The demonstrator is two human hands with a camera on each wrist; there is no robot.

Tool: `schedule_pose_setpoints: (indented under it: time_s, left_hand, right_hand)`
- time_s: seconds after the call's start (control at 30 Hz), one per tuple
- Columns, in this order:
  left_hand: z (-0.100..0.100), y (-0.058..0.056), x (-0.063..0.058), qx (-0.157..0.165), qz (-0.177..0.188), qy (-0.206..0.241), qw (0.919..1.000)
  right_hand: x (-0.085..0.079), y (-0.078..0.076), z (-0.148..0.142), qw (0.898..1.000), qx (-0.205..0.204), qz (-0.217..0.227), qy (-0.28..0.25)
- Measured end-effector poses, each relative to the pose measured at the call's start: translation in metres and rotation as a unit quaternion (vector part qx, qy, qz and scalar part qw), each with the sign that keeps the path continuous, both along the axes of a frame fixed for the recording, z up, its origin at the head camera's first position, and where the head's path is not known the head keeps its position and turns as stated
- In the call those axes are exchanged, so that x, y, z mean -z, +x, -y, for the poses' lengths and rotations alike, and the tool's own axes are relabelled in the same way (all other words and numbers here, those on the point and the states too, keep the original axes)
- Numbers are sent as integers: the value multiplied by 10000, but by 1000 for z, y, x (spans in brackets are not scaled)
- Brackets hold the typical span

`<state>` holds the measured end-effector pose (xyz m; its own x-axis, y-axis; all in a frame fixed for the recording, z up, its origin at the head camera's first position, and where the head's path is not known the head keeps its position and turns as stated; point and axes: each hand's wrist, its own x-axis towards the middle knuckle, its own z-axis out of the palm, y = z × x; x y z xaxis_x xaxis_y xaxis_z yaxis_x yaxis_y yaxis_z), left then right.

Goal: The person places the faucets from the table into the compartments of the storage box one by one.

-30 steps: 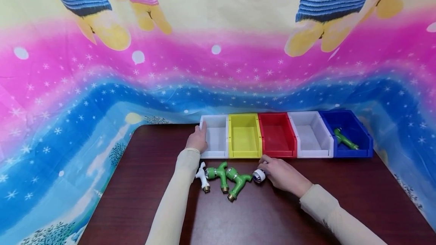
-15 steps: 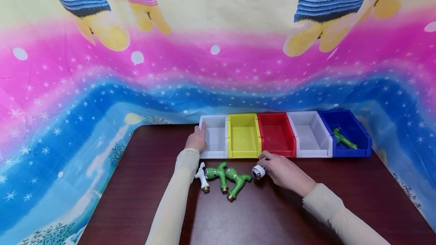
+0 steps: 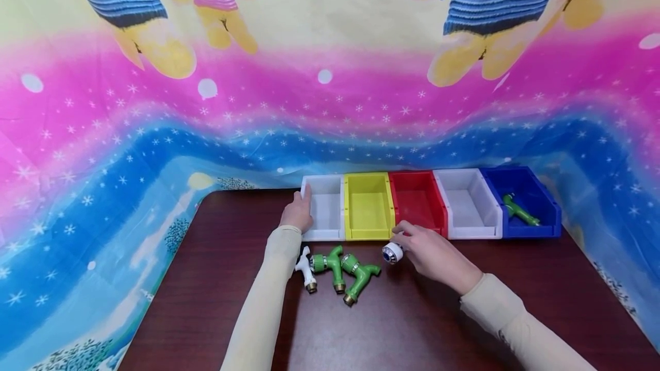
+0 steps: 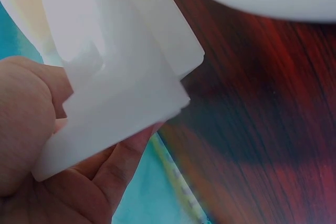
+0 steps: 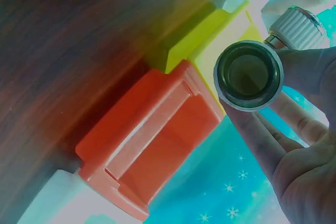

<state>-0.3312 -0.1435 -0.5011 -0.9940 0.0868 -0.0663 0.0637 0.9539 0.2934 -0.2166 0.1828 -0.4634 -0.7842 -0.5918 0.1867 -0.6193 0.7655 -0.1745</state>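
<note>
My left hand grips the left side wall of the white bin at the row's left end; in the left wrist view, thumb and fingers lie on either side of the white wall. My right hand holds a white tap in front of the red bin. The right wrist view shows its ribbed knob and round open end; much of its body is hidden. Left of it on the table lie a white tap and two green taps.
A yellow bin, a second white bin and a blue bin complete the row at the table's back edge. One green tap lies inside the blue bin. A printed cloth hangs behind.
My right hand has moved slightly up and towards the bins with the white tap, now overlapping the red bin's front. The left hand stays on the white bin.
</note>
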Motion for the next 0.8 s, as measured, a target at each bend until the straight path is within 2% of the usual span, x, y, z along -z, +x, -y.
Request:
schedule_pose_setpoints:
  time_s: [0.43, 0.8]
  left_hand:
    - [2, 0, 0, 42, -32, 27, 10000]
    - [1, 2, -3, 27, -22, 82, 10000]
  right_hand:
    - [-10, -5, -5, 9998, -75, -169, -74]
    - [-17, -9, -10, 9996, 55, -205, -206]
